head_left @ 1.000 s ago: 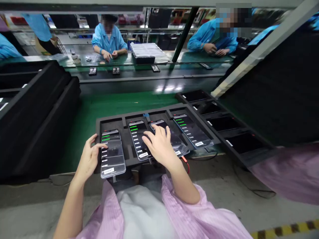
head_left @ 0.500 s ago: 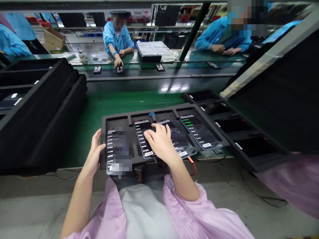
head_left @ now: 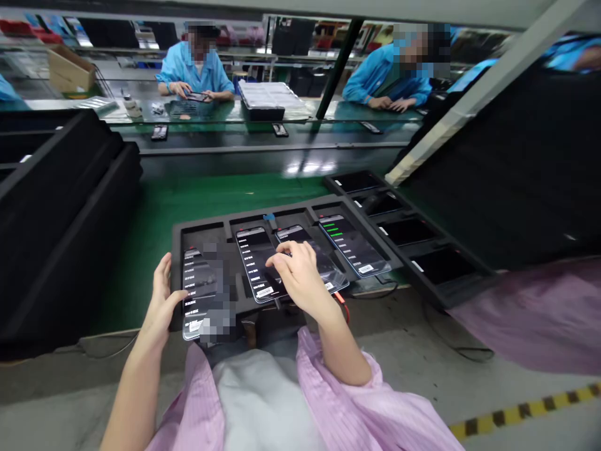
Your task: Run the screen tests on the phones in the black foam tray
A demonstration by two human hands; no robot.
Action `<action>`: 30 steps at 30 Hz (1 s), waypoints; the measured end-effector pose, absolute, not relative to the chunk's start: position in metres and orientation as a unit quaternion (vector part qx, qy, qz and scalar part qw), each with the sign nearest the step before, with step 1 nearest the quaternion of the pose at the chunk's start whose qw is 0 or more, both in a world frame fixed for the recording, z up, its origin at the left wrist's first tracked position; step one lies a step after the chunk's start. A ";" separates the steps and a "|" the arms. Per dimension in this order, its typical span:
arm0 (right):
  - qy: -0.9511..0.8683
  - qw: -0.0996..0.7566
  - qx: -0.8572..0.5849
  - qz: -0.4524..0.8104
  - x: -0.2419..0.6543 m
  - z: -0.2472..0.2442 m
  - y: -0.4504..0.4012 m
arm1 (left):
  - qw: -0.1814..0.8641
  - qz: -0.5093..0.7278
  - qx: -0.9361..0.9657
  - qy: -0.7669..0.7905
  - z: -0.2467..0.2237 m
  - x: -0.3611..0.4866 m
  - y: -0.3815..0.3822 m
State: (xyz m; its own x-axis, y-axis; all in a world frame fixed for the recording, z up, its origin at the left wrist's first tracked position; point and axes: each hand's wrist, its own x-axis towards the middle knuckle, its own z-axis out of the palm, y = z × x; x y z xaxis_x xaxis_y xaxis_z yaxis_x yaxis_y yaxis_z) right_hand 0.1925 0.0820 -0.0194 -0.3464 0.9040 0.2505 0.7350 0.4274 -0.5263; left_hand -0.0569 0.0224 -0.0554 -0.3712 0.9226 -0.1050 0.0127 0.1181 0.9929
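Note:
A black foam tray (head_left: 300, 207) lies in front of me with lit smartphones in its compartments. My left hand (head_left: 162, 304) is at the tray's left edge, fingers apart, the thumb beside the leftmost smartphone (head_left: 197, 275). Over the middle of the tray hovers my right hand (head_left: 298, 266), fingers loosely bent and holding nothing. Its fingertips are by the right edge of the second smartphone (head_left: 253, 257); I cannot tell if they touch the screen. That hand partly covers the third smartphone (head_left: 288, 233). The rightmost smartphone (head_left: 354, 244) shows green lines above white text.
Another black tray (head_left: 444, 294) with dark-screened phones adjoins on the right. Stacked black foam trays (head_left: 70, 232) rise on the left. A red cable (head_left: 342, 304) hangs at the front edge. Beyond the green table (head_left: 201, 188), phones lie on a line, with co-workers in blue behind.
The view has shifted slightly, so the tray appears further left. My right hand's fingers have drawn back rightward from the second smartphone's screen. A co-worker opposite has lifted a phone off the line.

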 end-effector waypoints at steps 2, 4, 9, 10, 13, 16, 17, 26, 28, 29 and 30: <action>-0.808 0.250 -0.504 0.175 0.192 -0.019 0.082 | 0.415 0.552 0.367 0.623 -0.055 -0.056 0.022; -0.811 0.239 -0.502 0.183 0.191 -0.020 0.082 | 0.411 0.555 0.353 0.631 -0.054 -0.056 0.022; -0.823 0.197 -0.506 0.168 0.190 -0.019 0.079 | 0.409 0.550 0.335 0.647 -0.054 -0.054 0.024; -0.824 0.199 -0.504 0.163 0.193 -0.018 0.078 | 0.405 0.551 0.340 0.646 -0.055 -0.054 0.024; -0.811 0.243 -0.515 0.134 0.208 -0.014 0.074 | 0.393 0.554 0.348 0.646 -0.058 -0.055 0.024; -0.771 0.270 -0.570 0.094 0.235 -0.011 0.072 | 0.392 0.553 0.344 0.650 -0.060 -0.055 0.023; -0.759 0.267 -0.587 0.090 0.245 -0.012 0.073 | 0.393 0.550 0.344 0.652 -0.059 -0.054 0.023; -0.748 0.178 -0.623 0.143 0.281 -0.017 0.092 | 0.363 0.526 0.302 0.707 -0.052 -0.049 0.025; -0.751 0.154 -0.629 0.125 0.275 -0.015 0.100 | 0.357 0.524 0.295 0.715 -0.051 -0.047 0.026; -0.753 0.145 -0.631 0.119 0.273 -0.014 0.103 | 0.356 0.522 0.293 0.718 -0.051 -0.047 0.026; -0.755 0.140 -0.630 0.114 0.270 -0.012 0.105 | 0.357 0.518 0.291 0.721 -0.052 -0.048 0.026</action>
State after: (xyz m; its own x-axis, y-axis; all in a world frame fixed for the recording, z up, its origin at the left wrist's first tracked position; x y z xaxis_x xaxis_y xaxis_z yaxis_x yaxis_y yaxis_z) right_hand 0.2704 0.1051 -0.0125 -0.1659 0.9838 0.0676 0.9203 0.1791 -0.3479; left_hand -0.0477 0.0259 -0.0523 -0.5760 0.7892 -0.2131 0.0486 0.2933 0.9548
